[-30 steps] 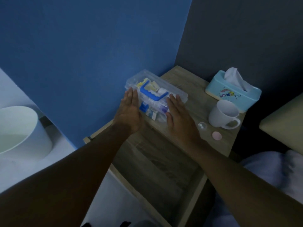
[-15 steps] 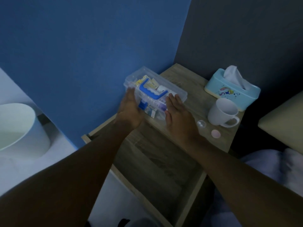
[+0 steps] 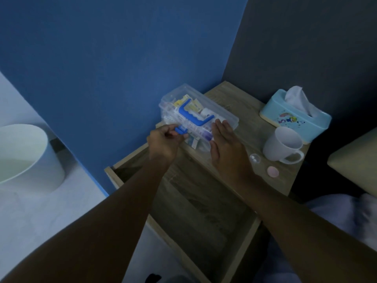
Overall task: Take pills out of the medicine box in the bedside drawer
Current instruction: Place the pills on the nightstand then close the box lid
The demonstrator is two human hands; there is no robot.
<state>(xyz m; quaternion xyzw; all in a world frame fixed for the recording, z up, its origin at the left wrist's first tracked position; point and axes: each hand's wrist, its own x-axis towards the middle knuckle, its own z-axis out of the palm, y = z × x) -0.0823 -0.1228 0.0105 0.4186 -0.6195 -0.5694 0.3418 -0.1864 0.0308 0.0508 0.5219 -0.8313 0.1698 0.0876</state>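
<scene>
Clear plastic medicine box [image 3: 199, 116] with a blue carry handle [image 3: 193, 116], set on the wooden bedside table [image 3: 251, 127] at its left rear corner, hard against the blue wall [image 3: 122, 58]. Long axis running diagonally, from the far left end by the wall to the near right end toward the middle of the tabletop; handle lying along the same line on the lid. Left hand [image 3: 165, 140] at the box's near left end, fingers pinched around a small blue latch [image 3: 180, 130] on the front. Right hand [image 3: 226, 148] flat and released, fingers extended, fingertips resting against the box's near right end. Open wooden drawer [image 3: 204, 211] pulled out below both forearms. On the table's right side, a white mug [image 3: 282, 146] and a light blue tissue box [image 3: 295, 115] behind it; near the front edge, a small clear dome holding two white pills [image 3: 255, 158] and a pink round lid [image 3: 272, 171] just beside it. White bin [image 3: 26, 156] on the floor, far left.
</scene>
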